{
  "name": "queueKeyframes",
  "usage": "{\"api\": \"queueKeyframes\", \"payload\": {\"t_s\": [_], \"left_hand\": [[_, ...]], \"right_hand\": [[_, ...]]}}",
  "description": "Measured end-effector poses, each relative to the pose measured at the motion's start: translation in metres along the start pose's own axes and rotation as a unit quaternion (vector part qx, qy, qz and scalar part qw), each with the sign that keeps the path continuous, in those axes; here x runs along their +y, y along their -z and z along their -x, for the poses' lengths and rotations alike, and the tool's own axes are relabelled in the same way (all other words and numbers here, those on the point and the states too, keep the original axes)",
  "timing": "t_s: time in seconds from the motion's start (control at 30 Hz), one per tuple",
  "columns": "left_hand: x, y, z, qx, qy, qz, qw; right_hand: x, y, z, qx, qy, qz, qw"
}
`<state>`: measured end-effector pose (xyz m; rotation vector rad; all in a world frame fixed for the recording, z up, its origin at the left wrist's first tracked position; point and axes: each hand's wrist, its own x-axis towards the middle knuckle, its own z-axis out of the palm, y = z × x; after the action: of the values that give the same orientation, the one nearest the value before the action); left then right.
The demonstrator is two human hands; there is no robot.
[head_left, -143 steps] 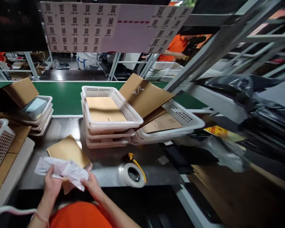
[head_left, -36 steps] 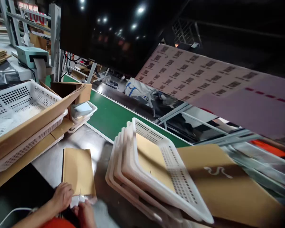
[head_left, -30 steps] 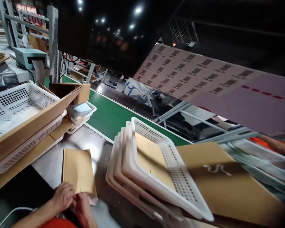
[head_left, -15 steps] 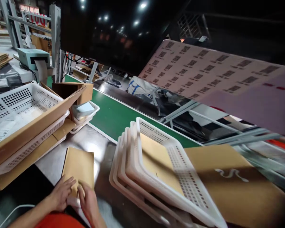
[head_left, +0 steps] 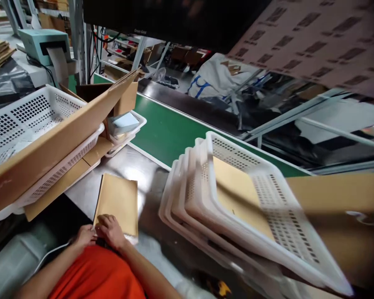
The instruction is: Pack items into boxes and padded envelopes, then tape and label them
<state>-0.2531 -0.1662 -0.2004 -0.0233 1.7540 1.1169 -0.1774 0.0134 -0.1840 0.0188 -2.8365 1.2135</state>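
Note:
A brown paper envelope [head_left: 120, 201] lies on the metal tabletop in front of my body, with a pale strip along its bottom end. My left hand [head_left: 86, 236] is closed at its lower left corner, fingertips pinched on the edge. Just beside it, my right hand [head_left: 111, 230] bends its fingers over the lower left part of the same envelope, gripping near that edge. The two hands almost touch. What lies under the fingertips is partly hidden.
On the right, a tilted stack of white plastic baskets [head_left: 202, 207] holds another brown envelope [head_left: 239, 191]. A perforated basket [head_left: 34, 104] and cardboard stand left. Behind runs a green conveyor belt [head_left: 165, 128]. A label printer [head_left: 45, 47] sits at the far left.
My hands have drawn back toward my body and the envelope's lower left corner. The left fingers, earlier spread on the envelope, are now closed. The view has tilted down.

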Motion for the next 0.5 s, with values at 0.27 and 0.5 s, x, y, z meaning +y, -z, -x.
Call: {"api": "queueKeyframes", "payload": {"t_s": [0.27,0.5], "left_hand": [[-0.004,0.026,0.006,-0.084,0.023,0.092,0.992],[-0.003,0.019,0.002,-0.1,-0.004,-0.008,0.995]], "right_hand": [[-0.016,-0.017,-0.012,-0.03,-0.011,0.012,0.999],[-0.025,-0.037,-0.019,0.009,-0.061,-0.017,0.998]]}}
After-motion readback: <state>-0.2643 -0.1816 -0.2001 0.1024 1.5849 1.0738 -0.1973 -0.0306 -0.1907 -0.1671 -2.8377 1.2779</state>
